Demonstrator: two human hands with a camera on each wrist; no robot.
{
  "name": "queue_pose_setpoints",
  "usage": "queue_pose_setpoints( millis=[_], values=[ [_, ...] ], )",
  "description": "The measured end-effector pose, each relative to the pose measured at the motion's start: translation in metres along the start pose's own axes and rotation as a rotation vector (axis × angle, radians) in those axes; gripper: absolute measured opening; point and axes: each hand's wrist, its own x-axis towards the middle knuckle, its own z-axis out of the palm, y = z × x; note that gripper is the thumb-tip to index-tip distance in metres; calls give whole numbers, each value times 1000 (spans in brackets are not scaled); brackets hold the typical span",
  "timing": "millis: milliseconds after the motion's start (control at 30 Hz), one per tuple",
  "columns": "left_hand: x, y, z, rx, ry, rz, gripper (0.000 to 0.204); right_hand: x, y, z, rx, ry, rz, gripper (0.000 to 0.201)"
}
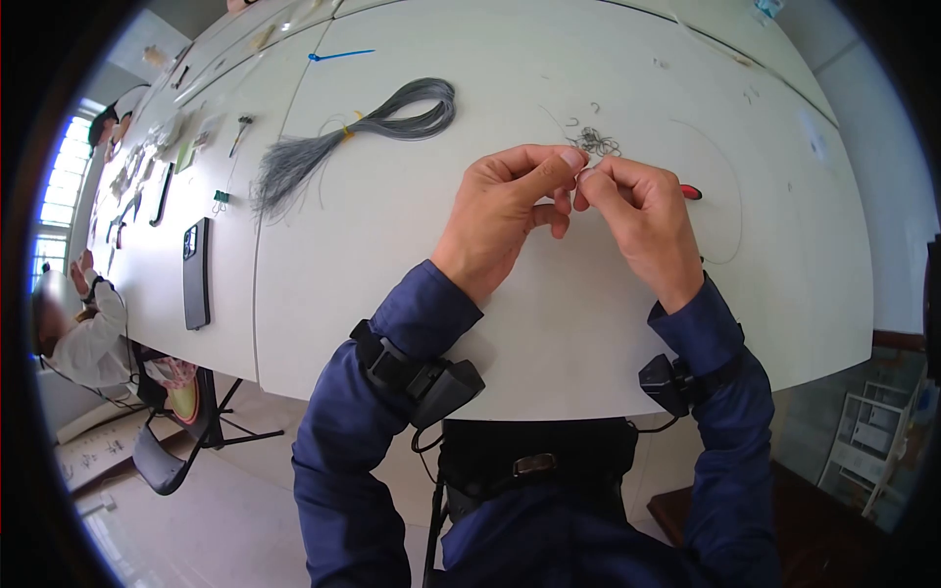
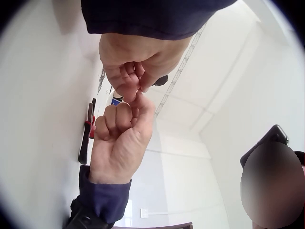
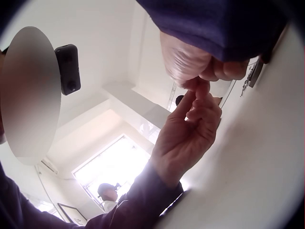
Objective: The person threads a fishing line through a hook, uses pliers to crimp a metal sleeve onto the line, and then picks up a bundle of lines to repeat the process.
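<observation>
Above the white table both hands meet at the fingertips in the head view. My left hand pinches a tiny pale, shiny thing between thumb and forefinger. From the other side, thumb and forefinger of my right hand pinch at the same spot. The fingers cover most of it, and I cannot tell its kind. Just beyond the fingertips lies a small pile of metal hooks. Partly hidden behind the right hand are pliers with red and black handles, also seen beside the hands in the left wrist view.
A bundle of grey strands, tied with yellow, lies at left of the hands. Behind it is a blue cable tie. A black phone rests farther left. One fine strand curves across the right side. Another person sits at far left.
</observation>
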Motion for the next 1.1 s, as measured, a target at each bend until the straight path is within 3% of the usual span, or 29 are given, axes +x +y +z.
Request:
queue_pose_setpoints(
  millis=[433,533,633,733,933,1100],
  values=[
    [2,16,-8,259,107,152,24,0,-2,-3,-155,-118,87,26],
    [0,24,-8,403,84,177,25,-1,-1,-2,-311,46,-86,23],
    [-3,34,-9,515,35,185,27,5,-2,-11,-435,269,-385,22],
    [-5,39,-12,596,-59,106,25,0,-16,-17,-272,131,-281,20],
    [-9,44,-11,665,-201,-27,23,2,-10,-20,-245,-107,-320,14],
    [-11,47,-12,667,-222,-60,24,2,-10,-19,-268,-134,-339,10]
  ],
)
